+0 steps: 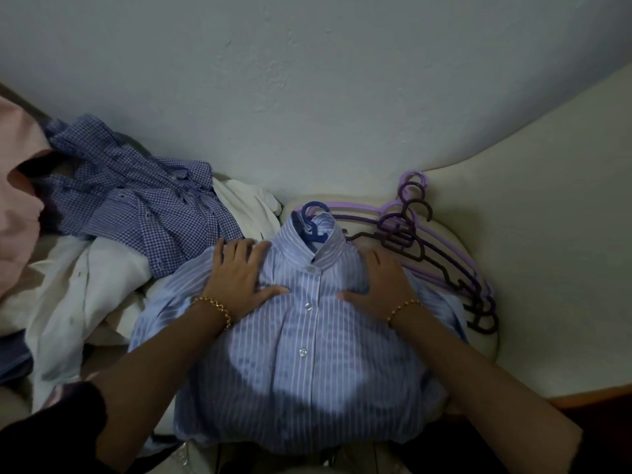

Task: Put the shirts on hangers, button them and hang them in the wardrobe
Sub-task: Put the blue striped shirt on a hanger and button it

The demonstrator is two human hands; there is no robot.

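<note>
**Striped shirt lies buttoned on its hanger, both hands flat on its chest**

The pale blue striped shirt (301,354) lies face up in the middle of a cream padded seat (487,347). Its long axis runs from the near edge straight toward the wall (307,97), collar (321,248) at the far end. The fabric is thin and smooth with narrow white stripes running lengthways. The placket is closed, and small clear buttons (308,306) show in a row down the centre. A dark blue plastic hanger (314,220) sits inside the shirt, its hook rising out of the stand-up collar and pointing toward the wall.

The left hand (239,278) presses on the shirt's left shoulder area and the right hand (383,282) on the other. Both palms are down, with fingers straight and spread apart, gripping nothing. Each wrist carries a gold bead bracelet (215,307).

At the seat's far right corner a stack of purple and lilac plastic hangers (427,241) lies just beside the shirt, hooks toward the wall. To the left, a crumpled blue-and-white checked shirt (136,200) rests on a rumpled white garment (85,295), touching the striped shirt's sleeve. A pink garment (17,200) fills the left edge. Little bare seat shows, only a strip at the right edge by the cream side panel.
</note>
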